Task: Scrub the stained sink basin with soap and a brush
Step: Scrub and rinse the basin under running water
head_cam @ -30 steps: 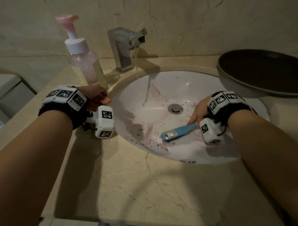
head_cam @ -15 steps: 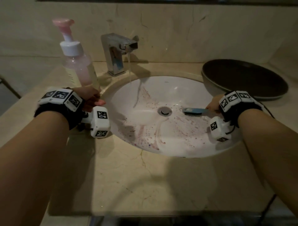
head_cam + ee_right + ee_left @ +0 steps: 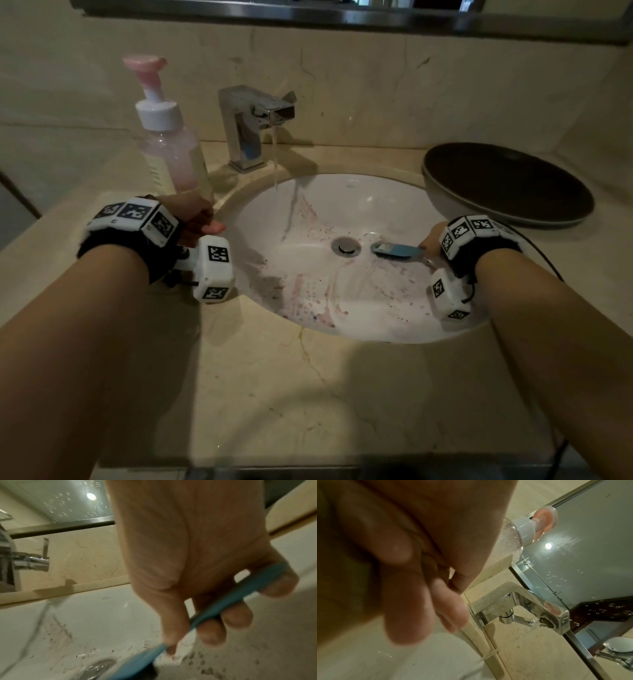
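Scrubbing underway: right hand (image 3: 431, 241) grips brush (image 3: 397, 250) beside drain (image 3: 346, 245); left hand (image 3: 195, 219) curled, seemingly empty. Next: work the stains (image 3: 301, 291) nearer the drain's front.

Left hand (image 3: 195, 219): fingers hidden behind wrist band in head view; blurred, very close in wrist view. Bottom of soap bottle (image 3: 171, 154) hidden behind that hand, so grip hard to tell. Right hand (image 3: 432, 240) mostly hidden by wrist band; only knuckles show. Brush (image 3: 397, 250) handle end hidden in right hand; bristles can't be seen from above. Brush head cut off by bottom edge in right wrist view, blurry. Plate (image 3: 507, 185) covers back right part of sink (image 3: 376, 205) rim. Near sink wall out of sight.
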{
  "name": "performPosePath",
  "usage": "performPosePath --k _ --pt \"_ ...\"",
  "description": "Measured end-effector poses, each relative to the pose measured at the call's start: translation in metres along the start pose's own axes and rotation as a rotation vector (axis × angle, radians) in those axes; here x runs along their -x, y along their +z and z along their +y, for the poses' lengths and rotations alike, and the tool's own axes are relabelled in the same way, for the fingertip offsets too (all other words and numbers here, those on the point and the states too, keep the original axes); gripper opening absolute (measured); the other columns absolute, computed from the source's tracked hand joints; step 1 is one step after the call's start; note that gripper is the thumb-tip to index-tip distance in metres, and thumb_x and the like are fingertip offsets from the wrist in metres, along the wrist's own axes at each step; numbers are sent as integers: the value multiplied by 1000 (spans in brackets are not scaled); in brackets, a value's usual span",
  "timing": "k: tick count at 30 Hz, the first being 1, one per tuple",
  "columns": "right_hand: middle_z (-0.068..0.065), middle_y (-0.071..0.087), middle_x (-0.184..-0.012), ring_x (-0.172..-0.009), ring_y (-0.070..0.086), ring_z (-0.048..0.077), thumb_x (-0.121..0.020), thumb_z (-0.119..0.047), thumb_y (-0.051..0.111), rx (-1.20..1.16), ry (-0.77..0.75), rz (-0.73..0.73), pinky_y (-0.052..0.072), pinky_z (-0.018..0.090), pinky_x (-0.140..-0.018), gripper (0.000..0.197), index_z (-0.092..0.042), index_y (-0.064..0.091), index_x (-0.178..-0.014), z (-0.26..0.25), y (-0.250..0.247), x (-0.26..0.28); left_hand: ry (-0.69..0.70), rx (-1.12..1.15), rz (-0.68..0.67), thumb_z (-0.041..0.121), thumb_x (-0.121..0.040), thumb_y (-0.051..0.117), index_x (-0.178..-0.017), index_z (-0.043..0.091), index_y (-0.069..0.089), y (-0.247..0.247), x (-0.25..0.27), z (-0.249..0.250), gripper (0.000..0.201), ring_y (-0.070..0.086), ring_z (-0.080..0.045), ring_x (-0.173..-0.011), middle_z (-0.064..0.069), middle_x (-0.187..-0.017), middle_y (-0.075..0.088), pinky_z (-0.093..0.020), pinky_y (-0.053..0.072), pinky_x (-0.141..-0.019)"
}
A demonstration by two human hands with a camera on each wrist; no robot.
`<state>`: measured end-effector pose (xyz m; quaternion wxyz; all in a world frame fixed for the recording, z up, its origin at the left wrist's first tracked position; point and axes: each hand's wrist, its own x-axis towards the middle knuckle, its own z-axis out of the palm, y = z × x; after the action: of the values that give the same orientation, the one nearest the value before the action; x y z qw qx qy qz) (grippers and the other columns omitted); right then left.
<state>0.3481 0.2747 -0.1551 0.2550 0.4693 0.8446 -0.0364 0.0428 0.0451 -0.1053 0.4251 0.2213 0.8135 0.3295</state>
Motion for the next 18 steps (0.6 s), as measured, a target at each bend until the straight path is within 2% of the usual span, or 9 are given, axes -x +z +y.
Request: performPosePath --k 2,4,7,9,11,13,14,16,18 --pt "2 55 -131 -107 55 19 -98 -23 44 134 -54 -169 41 20 -91 42 -27 43 -140 -6 1 2 6 7 19 25 -98 27 -64 15 35 0 0 0 36 27 -13 -40 2 -33 39 -10 22 -30" --pt "-5 56 -128 -115 51 19 -94 -25 53 56 -102 -375 36 29 -105 46 -28 45 -139 -8 6 -2 22 27 47 26 -98 29 -66 15 35 1 2 1 35 32 -12 -29 2 -31 42 -7 23 -31" --pt "-2 55 -111 -103 50 19 -87 -22 63 -68 -128 -363 41 33 -101 48 -18 54 -134 -7 15 -8 23 32 12 25 -99 28 -64 15 34 2 6 2 37 29 -11 -27 0 -39 38 -8 22 -29" --pt "-4 54 -106 -97 50 16 -91 -16 55 65 -126 -261 42 26 -89 42 -23 54 -132 -5 15 -12 19 35 -10 25 -99 25 -62 14 33 3 9 3 40 28 -9 -24 -2 -49 34 -7 20 -28" --pt "1 54 -97 -87 49 19 -90 -11 52 99 -96 -41 42 22 -74 29 -21 60 -116 -4 13 -9 16 40 -22 25 -100 25 -62 14 32 4 11 4 40 27 -8 -21 -3 -57 29 -7 20 -27" --pt "5 56 -96 -85 49 18 -90 -12 52 137 -151 -66 42 15 -67 25 -23 57 -111 -12 7 -1 18 46 -4 27 -99 26 -63 16 31 4 12 4 39 27 -7 -22 -2 -60 28 -7 19 -28" --pt "5 59 -102 -89 52 19 -90 -13 52 159 -211 -202 44 16 -74 34 -29 56 -119 -23 2 0 17 54 3 27 -99 26 -64 16 31 4 11 4 38 26 -8 -22 -2 -59 28 -7 19 -29" --pt "3 59 -123 -107 54 20 -91 -17 54 112 -298 -434 42 29 -99 48 -36 49 -134 -53 -4 8 7 56 -4 26 -99 26 -64 17 30 3 10 3 37 25 -8 -23 -1 -56 29 -7 19 -30" --pt "3 55 -129 -108 50 19 -92 -18 54 76 -370 -487 37 33 -104 49 -35 45 -138 -84 -10 12 -2 40 -6 25 -98 27 -62 17 31 2 9 2 37 26 -10 -32 -1 -53 32 -8 19 -30"
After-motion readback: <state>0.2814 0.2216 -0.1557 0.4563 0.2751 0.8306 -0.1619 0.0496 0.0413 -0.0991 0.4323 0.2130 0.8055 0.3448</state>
